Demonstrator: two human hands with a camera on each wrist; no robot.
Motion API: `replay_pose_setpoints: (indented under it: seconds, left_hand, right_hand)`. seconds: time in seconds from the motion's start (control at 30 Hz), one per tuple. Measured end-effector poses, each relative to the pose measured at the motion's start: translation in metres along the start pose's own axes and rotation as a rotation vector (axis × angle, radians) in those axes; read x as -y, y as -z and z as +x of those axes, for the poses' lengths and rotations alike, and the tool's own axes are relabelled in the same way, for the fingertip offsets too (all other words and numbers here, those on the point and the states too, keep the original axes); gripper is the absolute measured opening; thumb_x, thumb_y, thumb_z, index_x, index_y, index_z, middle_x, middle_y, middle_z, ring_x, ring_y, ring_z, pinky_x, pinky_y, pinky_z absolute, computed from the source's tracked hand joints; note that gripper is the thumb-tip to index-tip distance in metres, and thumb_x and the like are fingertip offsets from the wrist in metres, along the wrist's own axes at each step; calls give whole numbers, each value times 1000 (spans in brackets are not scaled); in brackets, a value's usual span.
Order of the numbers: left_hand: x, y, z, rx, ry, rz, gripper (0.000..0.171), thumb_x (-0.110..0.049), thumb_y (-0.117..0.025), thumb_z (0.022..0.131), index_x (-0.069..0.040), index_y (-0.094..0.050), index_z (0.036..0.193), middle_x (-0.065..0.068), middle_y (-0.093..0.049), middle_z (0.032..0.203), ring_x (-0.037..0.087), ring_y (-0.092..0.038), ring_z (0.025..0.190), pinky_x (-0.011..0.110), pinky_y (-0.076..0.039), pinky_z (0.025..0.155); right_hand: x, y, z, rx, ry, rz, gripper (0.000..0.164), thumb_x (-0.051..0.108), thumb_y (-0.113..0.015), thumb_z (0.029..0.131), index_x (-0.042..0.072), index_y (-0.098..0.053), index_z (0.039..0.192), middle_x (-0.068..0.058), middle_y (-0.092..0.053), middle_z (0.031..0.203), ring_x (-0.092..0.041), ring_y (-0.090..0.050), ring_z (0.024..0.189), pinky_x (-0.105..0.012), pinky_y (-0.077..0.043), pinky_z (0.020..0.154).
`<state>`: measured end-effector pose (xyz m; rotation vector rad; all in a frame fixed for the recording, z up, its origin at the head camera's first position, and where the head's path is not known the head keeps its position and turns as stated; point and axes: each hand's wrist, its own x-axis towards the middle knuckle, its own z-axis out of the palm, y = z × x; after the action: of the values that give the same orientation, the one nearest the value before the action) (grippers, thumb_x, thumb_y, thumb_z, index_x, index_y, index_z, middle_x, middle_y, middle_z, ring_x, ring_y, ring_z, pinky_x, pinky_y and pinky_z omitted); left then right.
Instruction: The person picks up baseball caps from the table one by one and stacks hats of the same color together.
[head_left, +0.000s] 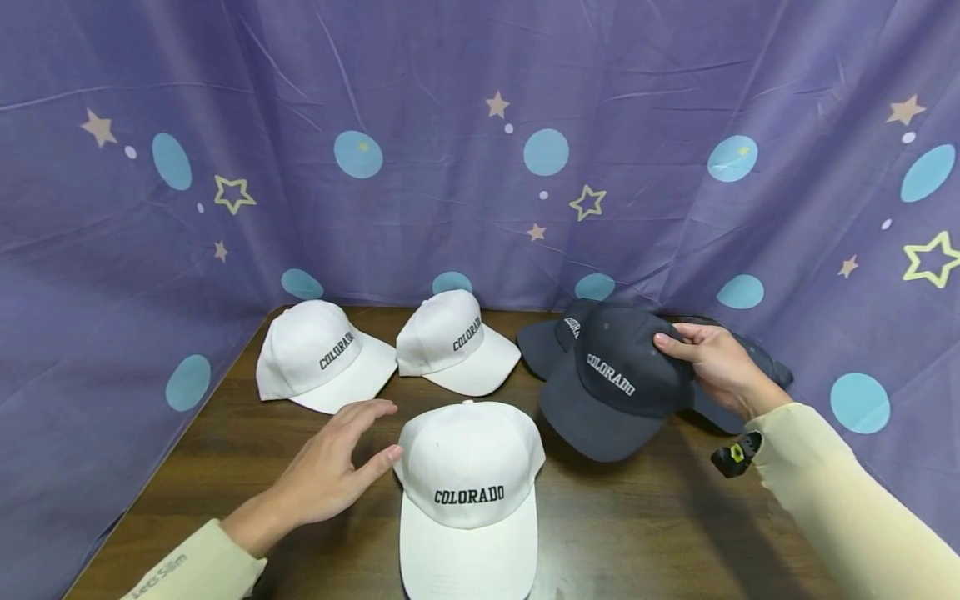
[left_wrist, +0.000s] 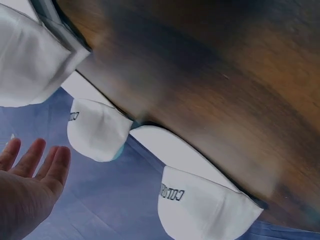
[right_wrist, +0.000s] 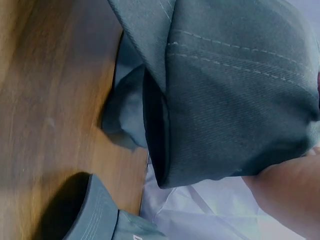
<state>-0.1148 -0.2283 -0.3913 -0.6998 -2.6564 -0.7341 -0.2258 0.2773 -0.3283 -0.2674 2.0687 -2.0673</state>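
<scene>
Whereas the right hand point(head_left: 716, 367), nearer, pinches by the crown one dark cap point(head_left: 630, 342) directly to its left, brim slanting down-left from the fingers, the left hand point(head_left: 326, 467), empty, relaxed, has one white cap point(head_left: 468, 458) just to its right.

Dark cap point(head_left: 618, 367), right of centre: matt twill cloth, diagonal rib and stitching showing in the right wrist view. White cap point(head_left: 468, 500), lower centre: smooth matt cloth. Table point(head_left: 637, 533), lower frame: wood grain, smooth, semi-gloss. Curtain point(head_left: 450, 75), upper frame: creased cloth, slight sheen. Sleeve point(head_left: 840, 500), lower right: matt cloth.
</scene>
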Motion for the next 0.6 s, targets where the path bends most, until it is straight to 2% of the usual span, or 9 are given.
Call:
replay_pose_setpoints:
  seconds: [0.23, 0.6]
  left_hand:
    - [-10, -1, 4, -7, -41, -11, 54, -49, -58, 92, -20, -45, 136, -5, -44, 139, 15, -35, 130, 46, -37, 102]
    - [-27, -6, 12, -15, -103, -49, 58, -51, -59, 90, -24, -41, 139, -7, -40, 142, 13, -32, 131, 46, -35, 103]
  right_hand:
    - [1, 6, -7, 46, -9, -12, 15, 13, -58, 95, 11, -67, 108, -2, -71, 95, -16, -66, 83, -30, -56, 69]
    - [-8, 15, -16, 184, 17, -10, 21, 4, -50, 98, 7, -66, 112, -5, -71, 98, -17, -66, 85, -31, -56, 70]
